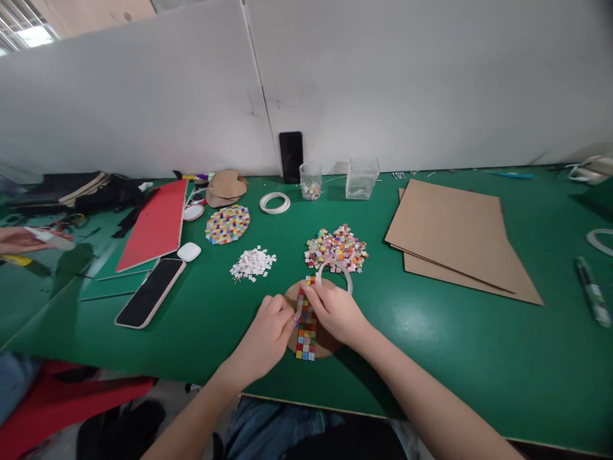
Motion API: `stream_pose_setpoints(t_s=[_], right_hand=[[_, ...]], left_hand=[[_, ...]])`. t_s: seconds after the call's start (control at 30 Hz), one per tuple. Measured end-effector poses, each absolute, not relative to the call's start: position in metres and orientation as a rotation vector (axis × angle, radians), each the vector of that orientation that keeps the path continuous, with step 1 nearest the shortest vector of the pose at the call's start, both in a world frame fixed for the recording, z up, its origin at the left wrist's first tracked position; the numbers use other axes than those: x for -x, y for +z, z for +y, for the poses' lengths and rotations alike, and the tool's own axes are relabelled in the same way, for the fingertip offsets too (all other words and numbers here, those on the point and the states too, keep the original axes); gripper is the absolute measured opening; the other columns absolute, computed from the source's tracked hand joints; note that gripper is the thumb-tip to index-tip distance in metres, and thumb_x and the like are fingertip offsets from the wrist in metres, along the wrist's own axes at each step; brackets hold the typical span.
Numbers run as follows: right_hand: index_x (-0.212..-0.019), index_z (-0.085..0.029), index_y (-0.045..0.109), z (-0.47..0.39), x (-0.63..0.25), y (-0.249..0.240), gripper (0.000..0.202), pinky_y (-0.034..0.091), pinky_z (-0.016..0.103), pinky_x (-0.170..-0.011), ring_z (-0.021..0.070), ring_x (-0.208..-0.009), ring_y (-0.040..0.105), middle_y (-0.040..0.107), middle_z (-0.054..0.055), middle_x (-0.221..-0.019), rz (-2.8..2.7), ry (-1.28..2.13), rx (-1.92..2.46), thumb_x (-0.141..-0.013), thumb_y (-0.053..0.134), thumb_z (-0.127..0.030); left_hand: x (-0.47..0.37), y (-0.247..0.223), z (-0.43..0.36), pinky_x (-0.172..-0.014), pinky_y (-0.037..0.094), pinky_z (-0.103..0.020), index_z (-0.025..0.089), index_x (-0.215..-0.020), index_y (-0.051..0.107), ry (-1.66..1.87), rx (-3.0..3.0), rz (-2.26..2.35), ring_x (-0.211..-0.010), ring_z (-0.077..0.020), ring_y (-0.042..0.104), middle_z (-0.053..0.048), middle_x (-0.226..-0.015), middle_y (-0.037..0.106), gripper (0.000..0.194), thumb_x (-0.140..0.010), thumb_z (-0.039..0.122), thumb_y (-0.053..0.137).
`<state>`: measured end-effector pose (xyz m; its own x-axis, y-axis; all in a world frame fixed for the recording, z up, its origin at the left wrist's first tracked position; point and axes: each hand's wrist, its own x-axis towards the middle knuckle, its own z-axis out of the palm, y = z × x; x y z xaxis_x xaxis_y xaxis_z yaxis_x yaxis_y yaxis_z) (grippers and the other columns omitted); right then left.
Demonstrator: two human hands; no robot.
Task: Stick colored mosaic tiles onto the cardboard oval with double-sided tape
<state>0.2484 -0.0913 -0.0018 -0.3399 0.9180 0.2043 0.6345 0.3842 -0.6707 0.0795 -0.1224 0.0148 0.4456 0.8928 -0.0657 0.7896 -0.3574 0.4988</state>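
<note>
A round cardboard disc (328, 345) lies on the green table in front of me. Down its middle runs a strip of small multicoloured mosaic tiles (305, 348). My left hand (269, 332) is closed at the strip's left edge, its fingertips pinched; what they hold is too small to make out. Over the upper part of the strip, my right hand (338, 311) has its fingers bent around the lower side of a whitish roll of tape (348, 276). The hand covers part of the roll. Just beyond are a heap of mixed coloured tiles (338, 246) and a smaller heap of white tiles (253, 263).
A tile-covered disc (228, 224), a white tape roll (274, 203), a cup (311, 182) and a clear box (362, 179) stand farther back. Cardboard sheets (450, 230) lie right; a phone (151, 294) lies left. Another person's hand (23, 240) holds a white object far left.
</note>
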Motion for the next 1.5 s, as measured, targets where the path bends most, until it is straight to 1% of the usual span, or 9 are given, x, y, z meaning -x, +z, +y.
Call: stream_pose_setpoints(t_s=[0.1,0.23,0.4,0.73,0.83,1.0,1.13,1.37,1.5], right_hand=[[-0.07,-0.018,0.056,-0.092,-0.246,-0.007,0.044,0.03,0.027,-0.051,0.016,-0.057,0.052,0.056,0.004,-0.061,-2.175,0.541,1.335,-0.096,0.023,-0.031],[-0.077,-0.017,0.057,-0.091,-0.245,-0.009,0.041,0.032,0.026,-0.054,0.0159,-0.06,0.054,0.059,0.005,-0.066,-2.199,0.507,1.363,-0.096,0.022,-0.028],[-0.079,-0.016,0.057,-0.091,-0.245,-0.008,0.041,0.032,0.025,-0.052,0.0159,-0.06,0.054,0.06,0.006,-0.068,-2.212,0.519,1.392,-0.096,0.023,-0.028],[-0.085,-0.015,0.059,-0.091,-0.245,-0.007,0.038,0.035,0.027,-0.057,0.018,-0.066,0.058,0.064,0.007,-0.072,-2.241,0.536,1.377,-0.096,0.025,-0.025],[-0.084,-0.015,0.059,-0.092,-0.245,-0.008,0.037,0.035,0.027,-0.057,0.0183,-0.065,0.058,0.064,0.007,-0.071,-2.243,0.533,1.371,-0.096,0.025,-0.025],[-0.075,-0.017,0.057,-0.092,-0.242,-0.009,0.04,0.032,0.027,-0.052,0.0175,-0.058,0.056,0.062,0.006,-0.064,-2.24,0.501,1.41,-0.096,0.024,-0.026],[-0.076,-0.016,0.057,-0.092,-0.241,-0.011,0.04,0.031,0.027,-0.051,0.0173,-0.058,0.056,0.062,0.006,-0.065,-2.227,0.475,1.436,-0.096,0.024,-0.025],[-0.072,-0.017,0.054,-0.092,-0.241,-0.013,0.038,0.028,0.025,-0.049,0.0148,-0.054,0.053,0.059,0.004,-0.06,-2.252,0.423,1.465,-0.096,0.026,-0.024],[-0.07,-0.017,0.053,-0.092,-0.241,-0.014,0.036,0.025,0.025,-0.047,0.0141,-0.05,0.052,0.058,0.003,-0.057,-2.264,0.405,1.478,-0.095,0.028,-0.023]], left_hand=[[-0.079,0.01,-0.122,-0.072,0.038,-0.034,0.016,-0.074,0.054,0.234,-2.37,1.404,-0.079,-0.0187,0.04,-0.004,-0.082,0.047,0.028,-0.091,0.019,0.032],[-0.081,0.01,-0.122,-0.071,0.037,-0.034,0.016,-0.074,0.055,0.181,-2.416,1.426,-0.079,-0.0189,0.041,-0.005,-0.083,0.048,0.028,-0.091,0.018,0.033],[-0.087,0.009,-0.125,-0.069,0.036,-0.034,0.016,-0.071,0.055,0.181,-2.439,1.519,-0.078,-0.0194,0.042,-0.005,-0.082,0.05,0.029,-0.09,0.016,0.033],[-0.094,0.004,-0.131,-0.063,0.034,-0.034,0.017,-0.069,0.055,0.114,-2.476,1.701,-0.074,-0.0213,0.045,-0.006,-0.076,0.052,0.028,-0.089,0.017,0.034],[-0.097,0.001,-0.133,-0.062,0.033,-0.035,0.017,-0.069,0.055,0.097,-2.506,1.744,-0.073,-0.0223,0.045,-0.007,-0.074,0.051,0.027,-0.087,0.015,0.035],[-0.101,-0.004,-0.137,-0.063,0.032,-0.036,0.017,-0.071,0.056,0.107,-2.54,1.787,-0.073,-0.0237,0.044,-0.008,-0.073,0.051,0.024,-0.084,0.012,0.037],[-0.102,-0.004,-0.138,-0.062,0.031,-0.036,0.016,-0.07,0.056,0.083,-2.563,1.79,-0.072,-0.0242,0.044,-0.009,-0.073,0.052,0.024,-0.084,0.01,0.038],[-0.085,-0.001,-0.134,-0.062,0.031,-0.032,0.017,-0.063,0.049,0.209,-2.493,1.793,-0.069,-0.0194,0.043,-0.005,-0.07,0.047,0.031,-0.089,0.014,0.033],[-0.078,-0.003,-0.129,-0.062,0.03,-0.033,0.017,-0.062,0.051,0.169,-2.587,1.792,-0.07,-0.0199,0.042,-0.004,-0.068,0.047,0.028,-0.087,0.014,0.039]])
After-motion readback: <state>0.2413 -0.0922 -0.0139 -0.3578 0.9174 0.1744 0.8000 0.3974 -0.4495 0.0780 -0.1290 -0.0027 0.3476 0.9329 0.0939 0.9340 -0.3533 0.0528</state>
